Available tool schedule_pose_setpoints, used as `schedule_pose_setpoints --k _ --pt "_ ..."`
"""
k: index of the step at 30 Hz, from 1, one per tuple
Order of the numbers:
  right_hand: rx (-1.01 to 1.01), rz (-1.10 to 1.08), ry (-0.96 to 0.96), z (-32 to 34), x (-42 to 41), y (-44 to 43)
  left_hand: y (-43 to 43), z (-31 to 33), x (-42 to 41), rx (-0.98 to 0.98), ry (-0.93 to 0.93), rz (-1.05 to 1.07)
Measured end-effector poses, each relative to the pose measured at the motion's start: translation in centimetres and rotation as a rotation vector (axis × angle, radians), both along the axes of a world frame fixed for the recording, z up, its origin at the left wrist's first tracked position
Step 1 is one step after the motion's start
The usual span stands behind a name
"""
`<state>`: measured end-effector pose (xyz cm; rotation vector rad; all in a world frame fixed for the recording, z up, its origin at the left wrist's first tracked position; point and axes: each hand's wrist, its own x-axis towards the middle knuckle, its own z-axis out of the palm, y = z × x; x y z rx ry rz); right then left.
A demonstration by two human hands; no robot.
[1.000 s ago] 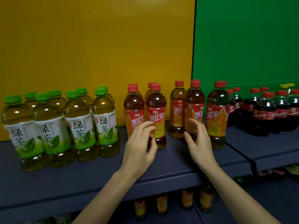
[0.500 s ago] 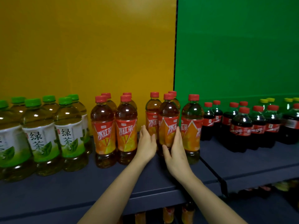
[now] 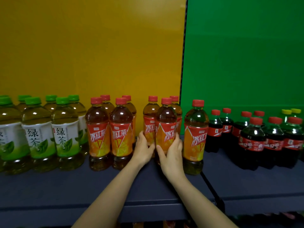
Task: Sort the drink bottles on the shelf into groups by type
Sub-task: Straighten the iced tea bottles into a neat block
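Landmark: the panel seam [image 3: 183, 79], where the yellow back wall meets the green.
Step in hand: gathering the iced tea group, by my reading; a cluster of three bottles just left of the seam is being handled.
Right hand [image 3: 171, 153]: thumb across the label of the front iced tea bottle [image 3: 165, 129], fingers curled round its right side.
Left hand [image 3: 144, 149]: fingers pressed together, nearly straight, laid against the rear iced tea bottle [image 3: 150, 119].
Four iced tea bottles [image 3: 109, 134]: further left of the seam, a gap away from the cluster.
Lone iced tea bottle [image 3: 195, 137]: just right of the seam, beside the cola bottles [image 3: 251, 142].
Green tea bottles [image 3: 65, 134]: far left of the seam, already grouped.
Next move, likely: slide the cluster left along the shelf [image 3: 148, 186] to close the gap, keeping the bottles upright, then fetch the lone one.
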<state>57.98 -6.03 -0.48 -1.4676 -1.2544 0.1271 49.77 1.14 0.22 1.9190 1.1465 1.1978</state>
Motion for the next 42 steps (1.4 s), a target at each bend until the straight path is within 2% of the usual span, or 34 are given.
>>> schedule_pose_setpoints --k 4,8,15,26,32,37,42 --pt "-0.008 0.027 0.038 0.2 0.9 0.3 -0.3 -0.2 -0.2 0.017 0.026 0.059" --pt "-0.058 0.127 0.156 0.9 1.4 0.9 -0.6 -0.3 -0.3 0.021 0.028 0.095" --pt "-0.063 0.213 0.249 1.2 1.3 1.9 -0.5 -0.4 -0.4 0.016 0.021 0.076" --pt "0.009 0.118 0.308 0.9 2.0 4.2 0.1 -0.4 0.0 -0.033 -0.034 0.100" --pt "0.004 0.040 0.240 0.7 1.7 5.3 0.3 -0.6 0.2 -0.010 -0.001 0.122" --pt "-0.053 0.022 0.093 -0.1 1.9 5.7 0.7 -0.6 0.6 0.020 0.027 0.142" --pt "-0.053 0.003 0.066 -0.2 2.0 6.0 0.8 -0.6 0.7 0.042 0.050 0.159"
